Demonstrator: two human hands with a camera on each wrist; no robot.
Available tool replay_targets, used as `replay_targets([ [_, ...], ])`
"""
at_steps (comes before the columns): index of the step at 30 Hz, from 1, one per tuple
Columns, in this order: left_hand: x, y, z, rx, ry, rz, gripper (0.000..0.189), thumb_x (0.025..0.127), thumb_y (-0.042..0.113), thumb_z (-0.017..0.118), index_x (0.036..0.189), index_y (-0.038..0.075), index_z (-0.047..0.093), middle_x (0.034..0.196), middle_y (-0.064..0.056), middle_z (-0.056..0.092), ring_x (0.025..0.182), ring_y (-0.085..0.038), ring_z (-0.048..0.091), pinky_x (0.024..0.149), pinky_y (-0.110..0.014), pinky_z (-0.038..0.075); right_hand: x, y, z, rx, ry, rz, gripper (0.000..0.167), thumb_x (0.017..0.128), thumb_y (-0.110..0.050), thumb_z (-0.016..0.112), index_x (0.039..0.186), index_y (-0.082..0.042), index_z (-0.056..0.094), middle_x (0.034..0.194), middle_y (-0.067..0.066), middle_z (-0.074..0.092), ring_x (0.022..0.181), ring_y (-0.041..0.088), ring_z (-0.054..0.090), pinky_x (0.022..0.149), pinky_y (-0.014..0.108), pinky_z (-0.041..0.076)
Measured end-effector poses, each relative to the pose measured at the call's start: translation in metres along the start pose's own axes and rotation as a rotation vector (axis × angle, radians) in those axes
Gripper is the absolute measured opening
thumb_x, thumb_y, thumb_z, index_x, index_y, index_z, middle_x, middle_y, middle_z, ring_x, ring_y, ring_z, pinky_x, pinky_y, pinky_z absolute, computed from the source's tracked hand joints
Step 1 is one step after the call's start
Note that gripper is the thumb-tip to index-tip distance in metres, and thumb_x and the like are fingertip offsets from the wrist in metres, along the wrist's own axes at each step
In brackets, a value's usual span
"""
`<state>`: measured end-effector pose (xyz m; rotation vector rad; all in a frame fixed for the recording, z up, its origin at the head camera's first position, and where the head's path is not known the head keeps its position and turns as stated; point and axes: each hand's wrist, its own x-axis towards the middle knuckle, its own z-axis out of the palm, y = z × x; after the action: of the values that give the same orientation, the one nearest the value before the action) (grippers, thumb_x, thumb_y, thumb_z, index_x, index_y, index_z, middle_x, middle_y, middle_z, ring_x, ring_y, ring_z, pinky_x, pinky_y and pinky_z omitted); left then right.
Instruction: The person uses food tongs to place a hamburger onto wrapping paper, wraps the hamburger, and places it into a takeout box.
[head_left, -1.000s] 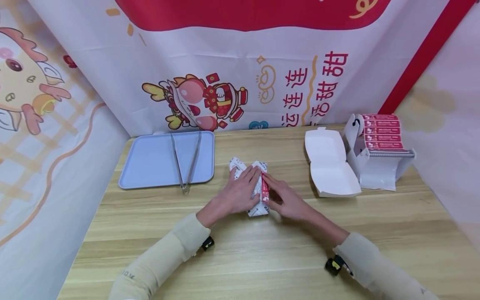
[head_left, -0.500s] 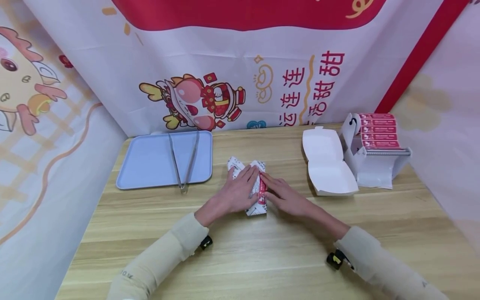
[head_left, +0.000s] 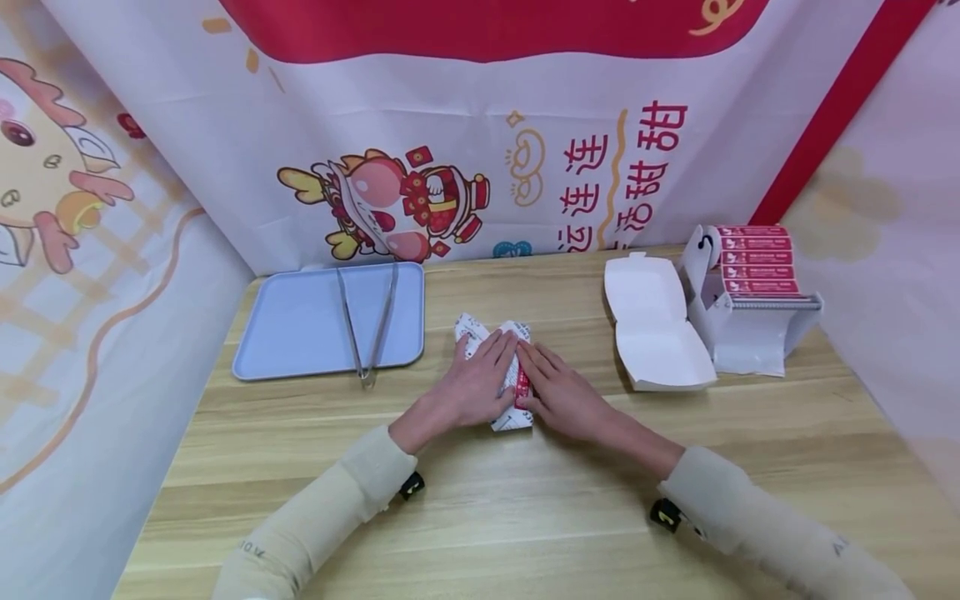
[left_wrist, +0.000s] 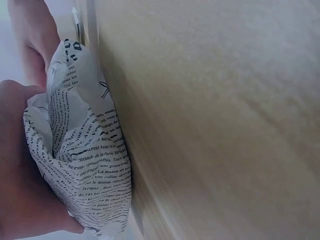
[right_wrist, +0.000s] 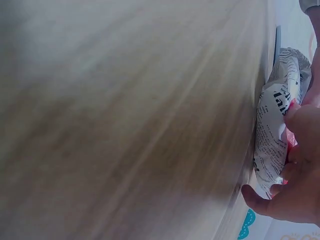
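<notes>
In the head view, a packet point(head_left: 513, 417) wrapped in white paper with dark print lies at the middle of the table. A red sticker label point(head_left: 522, 387) runs along its right side, partly covered by fingers. My left hand point(head_left: 474, 385) rests over the packet with its fingers extended. From the right, my right hand point(head_left: 564, 395) presses its fingers on the label. The left wrist view shows the packet's crumpled paper point(left_wrist: 95, 165) bulging beside the left hand point(left_wrist: 25, 185). Red label shows beneath the right hand point(right_wrist: 300, 170) in the right wrist view. The packet's contents are hidden.
A blue tray point(head_left: 300, 325) stands at the back left, with metal tongs point(head_left: 352, 333) lying across its front edge. Towards the back right are an unfolded white clamshell box point(head_left: 663, 354) and a label dispenser point(head_left: 757, 304) with a roll of red stickers. A printed cloth point(head_left: 450, 108) hangs behind the wooden table.
My right fingers have shifted from the label's right edge onto the label and now cover more of it. My left hand stays on the packet. The head view has moved slightly.
</notes>
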<state>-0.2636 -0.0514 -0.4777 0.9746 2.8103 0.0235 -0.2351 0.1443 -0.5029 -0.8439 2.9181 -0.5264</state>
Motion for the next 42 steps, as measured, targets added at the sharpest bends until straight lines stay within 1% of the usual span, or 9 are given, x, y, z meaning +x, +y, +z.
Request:
replay_targets([
  [5,0.0,0.001,-0.001,-0.012,-0.02,0.002,0.081,0.101,0.051,0.037,0.16,0.008,0.002,0.169,-0.008,0.004,0.157,-0.026,0.005,0.122,-0.066,0.008,0.011,0.005,0.001,-0.037,0.011,0.049,0.064,0.107,-0.034,0.041,0.159,-0.007,0.015,0.168,0.01,0.014,0.154,0.039,0.013,0.114,0.06,0.036],
  [8,0.0,0.0,-0.001,-0.019,-0.029,0.004,0.082,0.1,0.052,0.038,0.16,0.01,0.0,0.169,-0.007,0.003,0.157,-0.026,0.004,0.121,-0.067,0.008,0.019,0.01,0.0,-0.027,0.045,0.062,0.06,0.108,-0.028,0.039,0.158,-0.003,0.018,0.167,0.014,0.016,0.152,0.042,0.017,0.118,0.056,0.032],
  [12,0.0,-0.001,-0.001,-0.016,-0.032,0.018,0.081,0.1,0.052,0.038,0.161,0.01,0.003,0.169,-0.007,0.003,0.157,-0.026,0.003,0.122,-0.066,0.006,0.024,0.016,-0.005,0.046,0.092,0.087,0.06,0.106,-0.02,0.045,0.156,0.003,0.021,0.164,0.022,0.02,0.15,0.042,0.024,0.123,0.051,0.024],
  [20,-0.004,-0.011,-0.006,-0.047,-0.017,0.044,0.086,0.099,0.052,0.047,0.161,0.014,0.001,0.169,-0.004,-0.007,0.156,-0.025,-0.007,0.123,-0.062,0.003,0.012,0.013,-0.02,0.178,0.09,0.131,0.067,0.1,-0.014,0.056,0.156,0.001,0.022,0.163,0.023,0.02,0.147,0.042,0.031,0.119,0.053,0.031],
  [25,-0.011,-0.012,-0.005,-0.071,0.035,-0.006,0.093,0.098,0.055,0.049,0.16,0.01,-0.004,0.167,-0.008,-0.015,0.156,-0.029,-0.007,0.124,-0.058,0.003,-0.008,0.014,-0.038,0.147,0.124,0.113,0.06,0.098,-0.013,0.059,0.151,0.0,0.037,0.16,0.024,0.031,0.139,0.042,0.044,0.111,0.055,0.042],
  [31,-0.02,-0.008,-0.004,-0.119,0.04,-0.139,0.087,0.099,0.055,0.047,0.161,0.009,0.005,0.168,-0.014,-0.004,0.155,-0.037,0.001,0.123,-0.059,0.018,-0.039,0.039,-0.073,0.051,0.198,0.099,0.043,0.097,-0.014,0.062,0.136,0.003,0.056,0.144,0.027,0.052,0.124,0.043,0.057,0.103,0.056,0.049],
  [37,-0.021,-0.014,-0.007,-0.182,0.018,-0.225,0.081,0.099,0.045,0.051,0.161,0.016,0.009,0.169,-0.011,-0.004,0.154,-0.042,0.002,0.119,-0.063,0.025,-0.071,0.084,-0.087,-0.01,-0.016,0.195,0.069,0.093,-0.034,0.069,0.147,0.001,0.044,0.152,0.032,0.037,0.138,0.051,0.037,0.11,0.064,0.036],
  [39,-0.021,-0.017,-0.006,-0.185,0.018,-0.222,0.079,0.099,0.043,0.051,0.161,0.016,0.01,0.169,-0.01,-0.004,0.154,-0.043,0.003,0.119,-0.063,0.026,-0.078,0.093,-0.081,0.012,-0.084,0.18,0.075,0.092,-0.037,0.07,0.149,0.001,0.04,0.154,0.035,0.032,0.139,0.054,0.034,0.111,0.066,0.034],
  [42,-0.021,-0.02,-0.003,-0.198,0.025,-0.206,0.078,0.099,0.042,0.05,0.161,0.016,0.011,0.169,-0.009,-0.005,0.154,-0.042,0.002,0.119,-0.063,0.025,-0.082,0.098,-0.068,0.041,-0.119,0.118,0.076,0.092,-0.033,0.07,0.149,0.005,0.038,0.151,0.037,0.036,0.135,0.053,0.041,0.11,0.063,0.038],
])
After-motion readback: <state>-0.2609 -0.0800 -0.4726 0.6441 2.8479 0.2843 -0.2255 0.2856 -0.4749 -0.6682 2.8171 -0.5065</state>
